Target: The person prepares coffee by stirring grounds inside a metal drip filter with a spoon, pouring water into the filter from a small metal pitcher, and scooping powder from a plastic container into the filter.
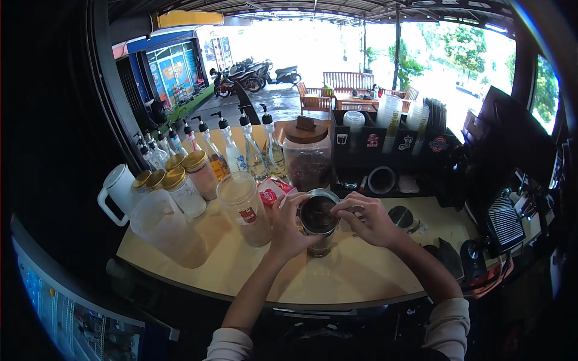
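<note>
My left hand (288, 227) is wrapped round the side of a round jar (317, 245) with a shiny metal rim and a dark inside. The jar stands upright above the wooden counter, near its middle. Over the right side of its mouth, my right hand (370, 221) has thumb and fingers pinched together. Whatever sits between those fingertips, if anything, is too small to make out. Just behind my left hand lies a red and white packet (275, 189). A tall clear plastic container (245, 210) with a red label stands to the left.
On the left are a frosted pitcher (162, 224), a white jug (115, 191), gold-lidded jars (184, 195) and several pump bottles (232, 147). Behind the jar stands a wooden-lidded canister (307, 157). A black cup organizer (368, 144), metal cup (402, 218) and espresso machine (512, 207) are right.
</note>
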Demonstrator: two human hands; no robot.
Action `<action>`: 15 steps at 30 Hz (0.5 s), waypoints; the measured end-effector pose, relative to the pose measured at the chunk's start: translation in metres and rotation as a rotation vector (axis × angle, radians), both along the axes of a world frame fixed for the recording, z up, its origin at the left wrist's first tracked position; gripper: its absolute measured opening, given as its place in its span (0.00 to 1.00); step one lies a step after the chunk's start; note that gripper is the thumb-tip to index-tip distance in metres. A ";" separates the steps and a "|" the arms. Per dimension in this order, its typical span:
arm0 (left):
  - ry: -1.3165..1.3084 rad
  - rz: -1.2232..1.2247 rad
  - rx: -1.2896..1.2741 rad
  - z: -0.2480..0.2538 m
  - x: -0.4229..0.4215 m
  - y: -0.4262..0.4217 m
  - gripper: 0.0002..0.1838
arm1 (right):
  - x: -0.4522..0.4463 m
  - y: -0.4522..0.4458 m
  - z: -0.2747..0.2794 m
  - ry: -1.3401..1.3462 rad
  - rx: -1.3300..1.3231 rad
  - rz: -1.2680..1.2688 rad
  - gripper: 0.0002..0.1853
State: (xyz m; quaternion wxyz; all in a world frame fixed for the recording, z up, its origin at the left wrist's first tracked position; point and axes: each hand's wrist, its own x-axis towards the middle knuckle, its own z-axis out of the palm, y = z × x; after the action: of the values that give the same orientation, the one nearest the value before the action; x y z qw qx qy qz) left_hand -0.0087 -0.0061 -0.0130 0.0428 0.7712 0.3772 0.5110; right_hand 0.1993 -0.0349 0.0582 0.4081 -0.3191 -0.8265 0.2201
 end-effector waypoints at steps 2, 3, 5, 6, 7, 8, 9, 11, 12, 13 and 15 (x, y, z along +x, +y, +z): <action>-0.015 -0.022 0.066 0.003 0.003 -0.001 0.44 | -0.004 0.002 -0.007 -0.001 0.053 0.035 0.05; -0.015 -0.022 0.067 0.004 0.005 -0.001 0.44 | -0.004 0.002 -0.009 -0.002 0.106 0.071 0.06; -0.024 -0.023 0.050 0.006 0.005 -0.002 0.44 | -0.001 0.000 -0.004 0.021 0.078 0.018 0.05; -0.023 -0.023 0.050 0.007 0.005 -0.003 0.44 | 0.000 -0.001 -0.002 0.042 0.048 -0.036 0.05; -0.012 -0.026 0.046 0.009 0.004 -0.003 0.45 | 0.000 -0.002 -0.001 0.042 0.048 -0.037 0.05; -0.002 -0.029 0.043 0.011 0.004 -0.003 0.45 | -0.001 -0.002 -0.001 0.042 0.060 -0.018 0.05; -0.001 -0.030 0.044 0.013 0.003 -0.004 0.45 | -0.001 -0.003 0.000 0.043 0.072 0.000 0.05; 0.056 -0.024 -0.002 0.018 0.003 -0.005 0.46 | 0.003 -0.003 0.000 0.013 0.045 0.009 0.05; 0.059 -0.027 -0.001 0.022 0.002 -0.006 0.46 | 0.004 -0.003 0.001 -0.020 0.017 0.020 0.05; 0.101 -0.027 0.017 0.025 0.001 -0.006 0.46 | 0.005 -0.002 0.002 -0.018 0.018 0.019 0.05; 0.143 -0.027 0.035 0.028 -0.001 -0.006 0.46 | 0.006 0.001 0.004 0.048 0.094 -0.003 0.05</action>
State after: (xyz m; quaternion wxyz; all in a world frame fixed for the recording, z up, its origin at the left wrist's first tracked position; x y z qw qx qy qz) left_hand -0.0092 -0.0118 0.0152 0.0091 0.8114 0.3601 0.4604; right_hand 0.2052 -0.0334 0.0626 0.4428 -0.2955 -0.8254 0.1878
